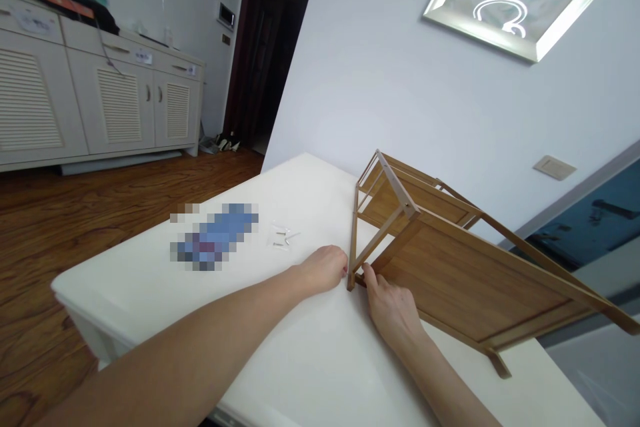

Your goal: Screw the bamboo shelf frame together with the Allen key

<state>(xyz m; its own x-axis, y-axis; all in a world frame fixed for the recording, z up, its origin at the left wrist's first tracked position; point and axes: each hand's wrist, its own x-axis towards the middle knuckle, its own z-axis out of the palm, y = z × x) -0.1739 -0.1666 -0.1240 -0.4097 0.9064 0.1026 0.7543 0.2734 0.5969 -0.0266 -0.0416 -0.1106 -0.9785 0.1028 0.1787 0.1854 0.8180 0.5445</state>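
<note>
A bamboo-coloured wooden shelf rack [465, 267] with panels and slatted ends lies tilted on its side on a white table [160, 293]. My left hand [326, 268] is closed in a fist beside the rack's lower left corner. Whatever its fingers hold is hidden. On the other side of that corner, my right hand [393, 300] grips the frame, its thumb and fingers against the wood. Left of my hands, a small clear bag [284, 237] lies on the table with a few metal screws on or in it.
A blurred-out blue object [215, 237] lies on the table's left part. The wall [340, 107] stands close behind the rack, with a framed picture [535, 53] above. A white louvred cabinet [110, 93] and a dark doorway [265, 53] are further back.
</note>
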